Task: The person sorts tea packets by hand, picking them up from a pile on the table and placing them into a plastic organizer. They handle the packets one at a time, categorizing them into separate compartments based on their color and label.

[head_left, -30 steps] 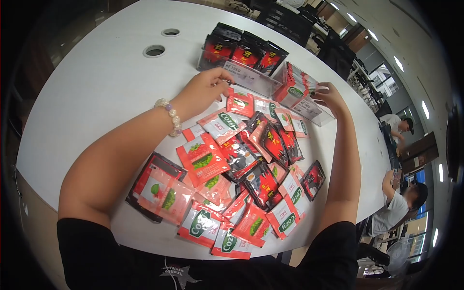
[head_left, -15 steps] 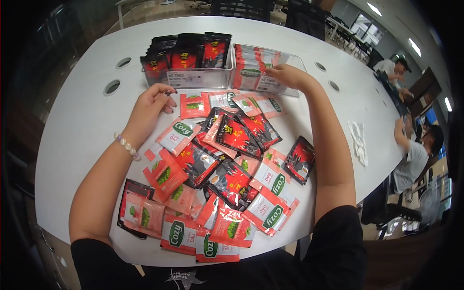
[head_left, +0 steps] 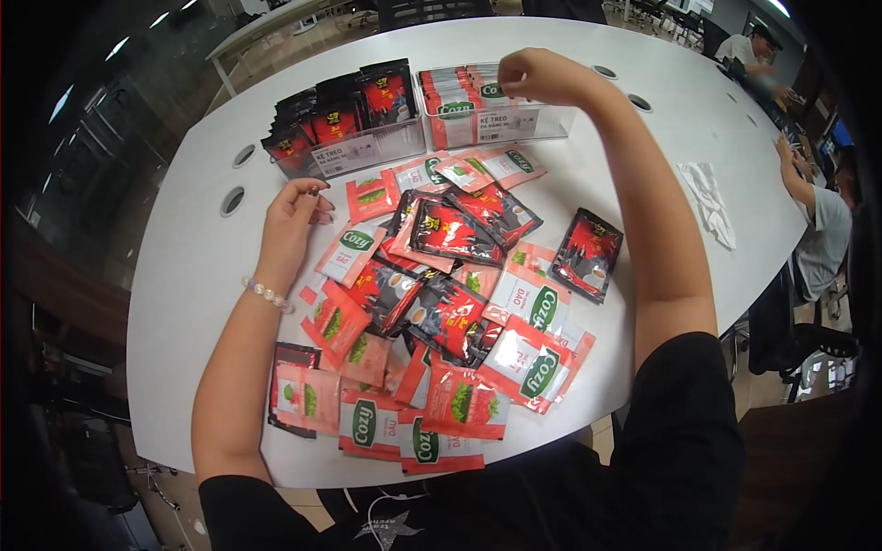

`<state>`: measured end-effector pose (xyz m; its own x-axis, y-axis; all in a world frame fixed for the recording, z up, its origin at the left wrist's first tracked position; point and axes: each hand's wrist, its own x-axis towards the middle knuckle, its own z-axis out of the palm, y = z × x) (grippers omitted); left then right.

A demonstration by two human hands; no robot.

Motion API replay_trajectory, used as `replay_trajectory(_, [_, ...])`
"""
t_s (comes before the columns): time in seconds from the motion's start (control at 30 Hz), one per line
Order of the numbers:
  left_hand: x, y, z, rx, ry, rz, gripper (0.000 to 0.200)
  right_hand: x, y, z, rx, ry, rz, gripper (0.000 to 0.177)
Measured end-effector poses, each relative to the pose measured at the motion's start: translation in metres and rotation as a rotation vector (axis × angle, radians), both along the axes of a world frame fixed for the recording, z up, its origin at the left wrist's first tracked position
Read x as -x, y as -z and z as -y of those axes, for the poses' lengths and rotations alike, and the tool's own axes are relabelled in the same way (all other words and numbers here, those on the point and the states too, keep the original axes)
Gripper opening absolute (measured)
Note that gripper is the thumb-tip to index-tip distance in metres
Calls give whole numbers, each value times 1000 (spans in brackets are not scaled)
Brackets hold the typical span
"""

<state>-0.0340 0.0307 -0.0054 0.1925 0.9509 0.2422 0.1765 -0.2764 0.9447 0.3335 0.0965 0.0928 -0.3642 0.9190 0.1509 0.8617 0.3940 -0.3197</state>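
Note:
My right hand [head_left: 542, 77] is at the right clear box [head_left: 528, 126], its curled fingertips on a pink Cozy packet [head_left: 491, 91] that stands among others there. My left hand [head_left: 300, 202] hovers near the table by the pile, fingers curled together; whether something small is between them is hidden. The left clear box [head_left: 367, 147] holds upright black and red packets [head_left: 338, 115]. Before me lies a mixed pile of pink packets [head_left: 349, 253] and black and red packets [head_left: 457, 232], some overlapping.
A white cloth or glove [head_left: 707, 204] lies on the white table [head_left: 202, 303] at the right. Round holes [head_left: 232, 201] pierce the tabletop. Two people [head_left: 822, 216] sit beyond the right edge. Chairs and another table stand behind.
The view has shifted and turned. My right hand has risen from the front of the right box to above its packets. My left hand stays beside the pile.

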Motion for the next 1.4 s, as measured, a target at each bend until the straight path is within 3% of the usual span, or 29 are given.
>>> replay_trajectory(0.07, [0, 1, 1, -16, 3, 15, 18, 6, -15, 20, 156, -99, 69, 19])
replay_trajectory(0.2, [-1, 1, 2, -44, -7, -5, 17, 38, -1, 42, 392, -10, 351, 50])
replay_trajectory(0.27, [-2, 0, 5, -50, -10, -22, 17, 45, 28, 28, 261, -27, 622, 61])
replay_trajectory(0.4, [0, 1, 4, -43, 1, -39, 17, 50, 36, 22, 313, 91, 758, 52])
replay_trajectory(0.57, [-1, 0, 3, -30, 14, -57, 17, 37, 21, 28, 234, 51, 681, 32])
replay_trajectory(0.67, [-2, 0, 3, -23, 26, -33, 16, 22, -6, 39, 195, -16, 357, 25])
replay_trajectory(0.73, [-2, -1, 3, -19, 30, -22, 16, 17, -26, 47, 151, 71, 295, 23])
replay_trajectory(0.8, [-2, -1, 3, -17, 31, -30, 16, -4, -24, 48, 205, 86, -372, 33])
replay_trajectory(0.9, [-2, -1, 4, -23, 43, -40, 19, -30, -22, 41, 253, 83, -760, 44])
replay_trajectory(1.1, [-3, -1, 2, -20, 46, -41, 19, -60, -7, 18, 79, 245, -685, 50])
replay_trajectory(1.2, [-3, -1, 2, -12, 59, -27, 20, -67, -1, -4, -57, 146, -605, 42])
replay_trajectory(1.23, [-3, -1, 2, -14, 64, -25, 20, -65, 3, -7, -155, 166, -606, 30])
replay_trajectory(1.4, [-3, -1, -1, 4, 72, -2, 18, -37, 16, -8, -454, 198, -267, 21])
